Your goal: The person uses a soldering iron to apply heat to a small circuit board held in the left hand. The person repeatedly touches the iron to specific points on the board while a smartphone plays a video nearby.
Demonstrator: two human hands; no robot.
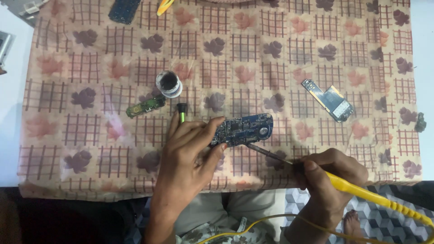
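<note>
Left hand (192,144) grip clamped on blue circuit board (244,129); right hand (327,178) clamped on yellow soldering iron (361,190); flux pot (168,84) nearby.

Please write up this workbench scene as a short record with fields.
Left hand: grips blue oblong circuit board by its left end
Right hand: holds yellow-handled soldering iron, tip at the board's lower edge
Surface: floral checked cloth
Nearby: small round open pot, small green circuit board, second circuit board with metal shields
</note>
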